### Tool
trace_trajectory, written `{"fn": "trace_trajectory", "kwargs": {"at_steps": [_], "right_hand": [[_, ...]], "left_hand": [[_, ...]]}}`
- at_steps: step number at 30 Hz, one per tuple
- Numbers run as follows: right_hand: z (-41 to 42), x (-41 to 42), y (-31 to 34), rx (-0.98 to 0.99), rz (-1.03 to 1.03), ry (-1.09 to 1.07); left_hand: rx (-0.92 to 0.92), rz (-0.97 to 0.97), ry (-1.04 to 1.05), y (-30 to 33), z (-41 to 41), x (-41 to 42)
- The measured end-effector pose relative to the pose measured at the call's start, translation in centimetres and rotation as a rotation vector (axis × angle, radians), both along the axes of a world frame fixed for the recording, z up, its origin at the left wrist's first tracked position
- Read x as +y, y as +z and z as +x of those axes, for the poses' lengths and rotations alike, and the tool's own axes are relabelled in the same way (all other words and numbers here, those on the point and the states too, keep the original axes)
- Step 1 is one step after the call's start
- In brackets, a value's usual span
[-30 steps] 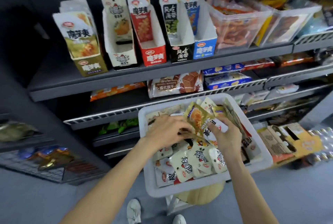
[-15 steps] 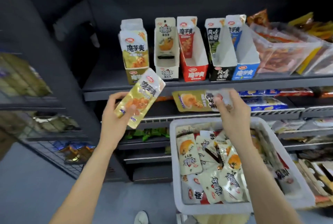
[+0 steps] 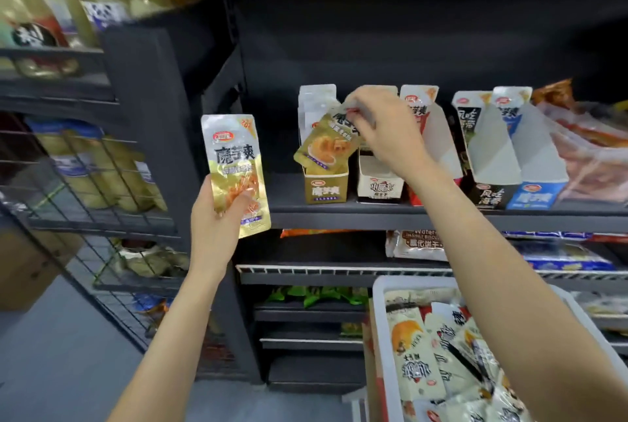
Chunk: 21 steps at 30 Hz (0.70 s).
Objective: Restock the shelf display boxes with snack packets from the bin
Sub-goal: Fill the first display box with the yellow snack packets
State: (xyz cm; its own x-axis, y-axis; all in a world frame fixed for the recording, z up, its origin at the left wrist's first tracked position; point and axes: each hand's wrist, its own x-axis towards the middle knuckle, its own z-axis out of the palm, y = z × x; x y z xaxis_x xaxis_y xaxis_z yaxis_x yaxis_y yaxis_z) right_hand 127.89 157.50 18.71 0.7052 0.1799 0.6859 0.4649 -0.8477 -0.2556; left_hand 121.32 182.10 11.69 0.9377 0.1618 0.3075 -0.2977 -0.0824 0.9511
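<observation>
While the right hand [image 3: 384, 131] pinched a gold packet [image 3: 328, 143] over the gold box [image 3: 325, 187] | left hand [image 3: 217, 217] gripped another packet [image 3: 236, 173] upright | bin [image 3: 377, 319] lay below.

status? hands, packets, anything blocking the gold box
Right hand pinching a gold packet, tilted, at the gold display box mouth. Left hand holds a second gold packet upright, short of the shelf. Nothing blocking.

A dark grey shelving unit [image 3: 441, 216] fills the far side, and its back wall [image 3: 407, 30] lies in deep shadow. At the left stands a wire rack [image 3: 102, 183] with blurred bottles. The floor [image 3: 68, 353] is plain grey, with a cardboard box [image 3: 23, 268] on it at the far left.
</observation>
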Motion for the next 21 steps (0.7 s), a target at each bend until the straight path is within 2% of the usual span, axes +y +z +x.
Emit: {"fn": "trace_trajectory", "kwargs": {"at_steps": [7, 15, 19, 21], "right_hand": [[2.1, -0.7, 1.9, 0.127, -0.204, -0.007], [2.5, 0.2, 2.4, 0.066, -0.386, 0.099], [3.9, 2.0, 0.5, 0.219, -0.439, 0.049], [4.5, 2.6, -1.0, 0.300, -0.403, -0.022]], "left_hand": [[-0.025, 0.015, -0.015, 0.5, 2.1, 0.5], [-0.051, 0.031, -0.060, 0.5, 3.8, 0.2], [-0.049, 0.004, -0.062, 1.0, 4.4, -0.2], [-0.025, -0.047, -0.066, 1.3, 4.7, -0.6]]}}
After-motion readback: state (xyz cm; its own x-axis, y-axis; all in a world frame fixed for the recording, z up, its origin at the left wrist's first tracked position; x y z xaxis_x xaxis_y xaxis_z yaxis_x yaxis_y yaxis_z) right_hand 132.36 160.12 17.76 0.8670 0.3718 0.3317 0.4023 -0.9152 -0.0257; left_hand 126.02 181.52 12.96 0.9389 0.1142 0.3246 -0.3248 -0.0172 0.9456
